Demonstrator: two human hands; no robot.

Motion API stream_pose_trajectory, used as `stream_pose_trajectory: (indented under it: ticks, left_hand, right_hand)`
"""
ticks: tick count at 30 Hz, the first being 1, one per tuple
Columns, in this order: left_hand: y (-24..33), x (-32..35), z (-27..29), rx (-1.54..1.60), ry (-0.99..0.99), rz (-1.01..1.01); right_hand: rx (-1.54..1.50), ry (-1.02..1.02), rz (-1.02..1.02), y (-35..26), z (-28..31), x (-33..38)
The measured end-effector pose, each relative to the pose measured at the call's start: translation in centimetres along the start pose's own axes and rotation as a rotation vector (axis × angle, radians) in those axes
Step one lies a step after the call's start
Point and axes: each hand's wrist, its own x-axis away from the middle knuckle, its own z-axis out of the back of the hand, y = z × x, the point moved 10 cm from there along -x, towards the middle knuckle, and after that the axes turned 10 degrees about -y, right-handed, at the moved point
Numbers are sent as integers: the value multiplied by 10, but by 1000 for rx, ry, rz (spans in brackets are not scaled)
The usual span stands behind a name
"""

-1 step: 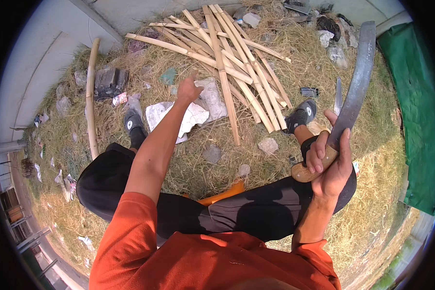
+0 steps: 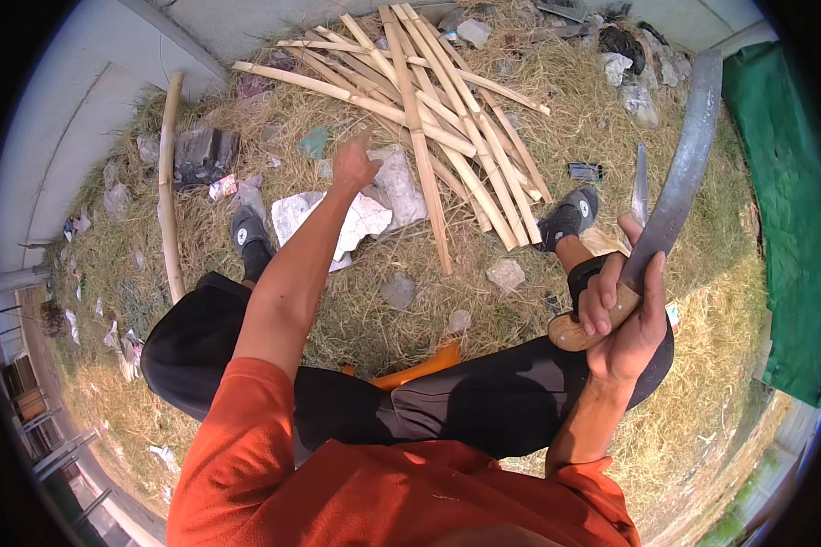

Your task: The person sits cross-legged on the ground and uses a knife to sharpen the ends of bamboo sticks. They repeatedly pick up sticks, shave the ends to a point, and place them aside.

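Note:
My right hand (image 2: 622, 314) is wrapped around the wooden handle of a machete (image 2: 675, 173), whose long grey blade points up and away, curving at the tip. My left arm stretches forward, and my left hand (image 2: 354, 166) hovers with a finger extended toward the pile of split bamboo strips (image 2: 456, 137); nothing shows in it. The strips lie crisscrossed on the dry grass ahead. Just below that hand are a pale stone slab (image 2: 397, 187) and a broken white slab (image 2: 365, 221).
A bamboo pole (image 2: 168, 191) leans at the left by the wall (image 2: 73, 118). Another pointed blade (image 2: 640, 187) lies beyond my right foot (image 2: 570, 219). Stones (image 2: 506, 274) and litter dot the grass. Green sheeting (image 2: 784, 219) hangs along the right side.
The machete blade has tipped slightly to the right in my right hand. My left hand has barely shifted, still stretched toward the bamboo.

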Motion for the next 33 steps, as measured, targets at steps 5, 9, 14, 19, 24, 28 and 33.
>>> stream_pose_trajectory:
  ticks: [5, 9, 14, 19, 24, 28, 33]
  left_hand:
    - [-15, -32, -47, 14, -253, -25]
    - [-16, -28, -56, -159, -440, -98]
    - [-26, -58, -9, 7, -116, 90]
    - [13, -100, -9, -395, 113, -51]
    - [9, -131, -65, -579, -213, -97]
    - [24, -139, -56, -736, -243, -191]
    - [-3, -136, -33, -702, -145, -382]
  right_hand:
    - [13, 183, -154, 35, 32, -2]
    - [-57, 241, -185, 45, 39, -11]
    - [-69, 274, -162, 47, 41, -16]
    - [-81, 272, -175, 50, 36, -20]
    - [-74, 250, -183, 53, 29, -20]
    - [-81, 277, -171, 53, 34, -18]
    - [-98, 269, -188, 53, 32, -16]
